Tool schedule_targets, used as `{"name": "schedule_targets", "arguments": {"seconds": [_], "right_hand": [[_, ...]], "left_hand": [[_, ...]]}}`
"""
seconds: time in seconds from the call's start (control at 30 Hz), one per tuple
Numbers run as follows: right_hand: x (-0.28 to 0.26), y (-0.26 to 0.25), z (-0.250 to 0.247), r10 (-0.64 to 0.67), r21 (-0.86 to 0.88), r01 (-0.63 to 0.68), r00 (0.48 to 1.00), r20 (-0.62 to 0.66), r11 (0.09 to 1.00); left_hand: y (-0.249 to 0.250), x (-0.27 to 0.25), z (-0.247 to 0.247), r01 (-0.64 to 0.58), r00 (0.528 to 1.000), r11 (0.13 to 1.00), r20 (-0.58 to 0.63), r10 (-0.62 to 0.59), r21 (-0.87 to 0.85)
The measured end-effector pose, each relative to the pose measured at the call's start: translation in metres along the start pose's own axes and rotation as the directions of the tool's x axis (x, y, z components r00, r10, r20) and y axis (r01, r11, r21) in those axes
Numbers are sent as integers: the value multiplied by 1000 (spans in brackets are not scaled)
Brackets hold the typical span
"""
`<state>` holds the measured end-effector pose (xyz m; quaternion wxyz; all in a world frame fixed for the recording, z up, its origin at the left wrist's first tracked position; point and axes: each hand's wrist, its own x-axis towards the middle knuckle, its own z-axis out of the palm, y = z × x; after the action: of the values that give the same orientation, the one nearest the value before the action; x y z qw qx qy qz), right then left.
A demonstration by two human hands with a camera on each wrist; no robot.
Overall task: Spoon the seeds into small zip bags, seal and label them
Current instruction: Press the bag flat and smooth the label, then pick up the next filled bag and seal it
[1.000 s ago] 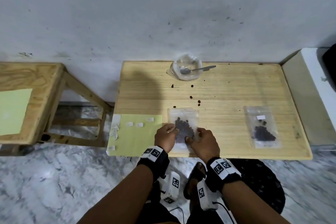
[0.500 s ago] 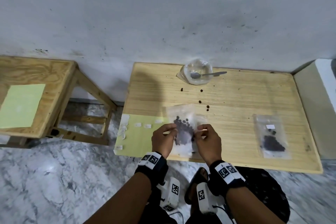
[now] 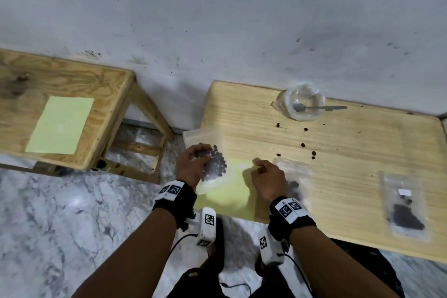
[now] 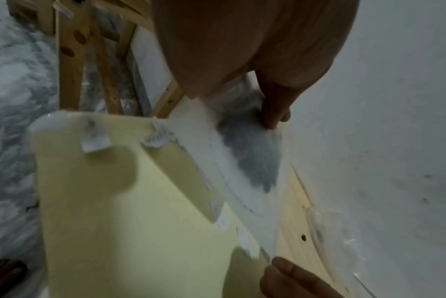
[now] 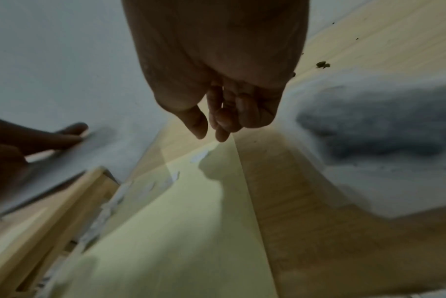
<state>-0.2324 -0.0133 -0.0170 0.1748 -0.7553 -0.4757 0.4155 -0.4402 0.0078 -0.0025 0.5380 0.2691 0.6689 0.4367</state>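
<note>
My left hand (image 3: pixel 193 164) grips a clear zip bag of dark seeds (image 3: pixel 215 164) and holds it tilted above the table's left edge; the left wrist view shows this bag (image 4: pixel 245 157) blurred under the fingers (image 4: pixel 275 117). My right hand (image 3: pixel 260 168) hangs over the pale green sheet (image 3: pixel 232 191), its fingers (image 5: pixel 224 121) loosely curled with nothing seen in them. A second seed bag (image 3: pixel 295 174) lies just to its right. Small white labels (image 4: pixel 94 139) stick to the sheet. A labelled seed bag (image 3: pixel 406 208) lies at the far right.
A clear bowl (image 3: pixel 314 94) with a metal spoon (image 3: pixel 319 108) stands at the back of the wooden table (image 3: pixel 350 176). Loose seeds (image 3: pixel 313 153) dot the wood. A wooden stool (image 3: pixel 101 84) carrying another green sheet (image 3: pixel 60 123) stands to the left over a marble floor.
Both hands held the bag over the table's front edge. Now my left hand alone has carried it leftward, and my right hand has let go and sits over the green sheet.
</note>
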Motion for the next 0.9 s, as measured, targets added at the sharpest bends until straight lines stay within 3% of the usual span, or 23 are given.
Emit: {"name": "schedule_targets", "arguments": {"seconds": [0.13,0.27,0.4,0.53,0.73,0.9], "right_hand": [[4,-10,12,101,-171,-96,995,23,981],[4,-19,25,116,-226,-127,992,-58,966],[11,-20,33,178,-140,-190,980,-91,972],[20,-18,33,190,-96,-193,981,-36,977],[17,-23,17,126,-42,-125,991,43,991],[8,-23,6,72,291,-89,995,71,953]], "left_hand": [[8,18,-15,-3,1000,1000,23,3,11],[14,25,-18,-21,998,1000,58,20,19],[15,28,-13,9,997,999,73,-6,-35],[13,29,-9,-7,996,1000,86,7,-7],[7,24,-7,-58,998,998,21,57,38],[13,15,0,-107,994,993,0,107,57]]}}
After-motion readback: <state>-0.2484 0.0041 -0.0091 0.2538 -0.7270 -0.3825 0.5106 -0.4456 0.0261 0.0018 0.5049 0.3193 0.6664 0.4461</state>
